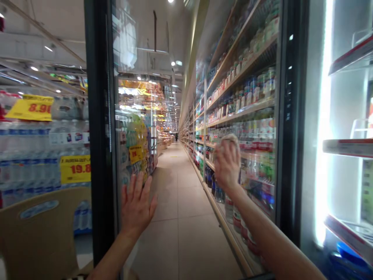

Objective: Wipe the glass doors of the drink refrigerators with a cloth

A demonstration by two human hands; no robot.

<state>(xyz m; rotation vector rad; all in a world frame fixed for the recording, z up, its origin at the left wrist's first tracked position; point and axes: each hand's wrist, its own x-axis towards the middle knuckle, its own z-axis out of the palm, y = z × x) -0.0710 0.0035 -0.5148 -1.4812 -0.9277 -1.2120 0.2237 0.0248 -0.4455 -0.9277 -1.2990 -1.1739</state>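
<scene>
Just right of the middle of the frame, the right hand (pixel 227 167) has its fingers drawn together over a pale cloth (pixel 230 138), holding it bunched beneath them. The cloth lies on the far side of that hand, between the fingers and the glass door (pixel 183 194); most of it is covered, and a blurred edge shows past the fingertips, above them. Its weave is too smeared to make out.

Lower and left of centre, the left hand (pixel 136 206) is bare, palm toward the glass and fingers spread, close beside the door's black frame (pixel 100 128). Whether that palm actually touches the pane I cannot tell. The cloth is well apart from it, higher up and to the right.

Across the pane show a pale tiled floor (pixel 175 163) running to the middle of the frame and, at right, shelves of bottles (pixel 250 97). Along the right edge, a lit cooler (pixel 317 116) shows its shelves. At lower left sits a tan chair back (pixel 43 237), with packs of bottled water (pixel 26 167) and yellow price signs (pixel 75 169) above it.
</scene>
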